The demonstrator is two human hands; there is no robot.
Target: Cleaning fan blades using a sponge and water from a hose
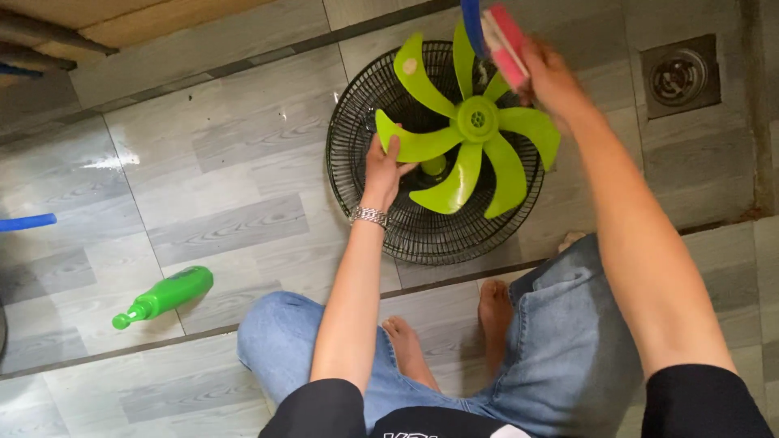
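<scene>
Gripping a blade of the face-up green fan propeller, left hand; right hand clutching pink sponge.

Black short sleeves ending above both elbows. Silver link bracelet around the left wrist, just below the left hand. Nothing worn on the right hand or wrist. Light blue denim jeans, rolled up. 2 bare feet.

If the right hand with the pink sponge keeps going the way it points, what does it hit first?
Most likely the green fan blade. The right hand holds the pink sponge just above its upper blades, angled down toward them. Depth is hard to judge; the black grille lies beneath.
</scene>
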